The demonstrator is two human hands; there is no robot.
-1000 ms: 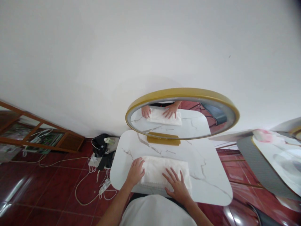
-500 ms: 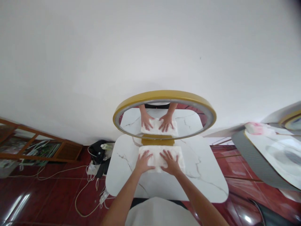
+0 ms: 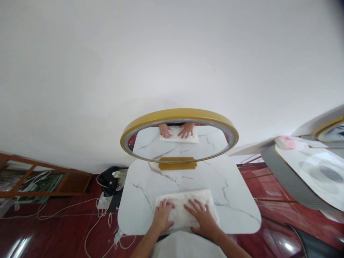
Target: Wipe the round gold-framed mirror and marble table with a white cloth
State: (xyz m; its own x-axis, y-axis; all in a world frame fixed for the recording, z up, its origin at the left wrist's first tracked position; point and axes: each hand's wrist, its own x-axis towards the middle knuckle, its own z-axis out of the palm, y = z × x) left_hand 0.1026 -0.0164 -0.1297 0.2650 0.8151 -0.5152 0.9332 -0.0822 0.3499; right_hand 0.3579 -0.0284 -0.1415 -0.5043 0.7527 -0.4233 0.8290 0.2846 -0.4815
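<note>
A folded white cloth [image 3: 179, 206] lies flat on the white, grey-veined tabletop [image 3: 233, 215], close to its front edge. On the cloth's left end rests my left hand [image 3: 163, 216], palm down with fingers extended. My right hand [image 3: 202, 215] lies spread over the right part, thumb pointing inward. Neither hand grips the fabric; both press on it from above. Beyond the cloth stands an oval mirror [image 3: 178, 114] in a gold frame, on a gold base [image 3: 177, 165]. Both hands and the cloth are reflected in it.
To the right is a second white table [image 3: 301, 172] with a pink-and-white packet [image 3: 288, 142]. A black bag [image 3: 109, 179], a bottle [image 3: 118, 174] and white cables [image 3: 88, 233] are on the left. A wooden cabinet [image 3: 76, 181] stands against the wall.
Both hands have slid the cloth toward me, from beside the mirror base to the table's front edge. Bare marble pattern now shows between the base and the cloth.
</note>
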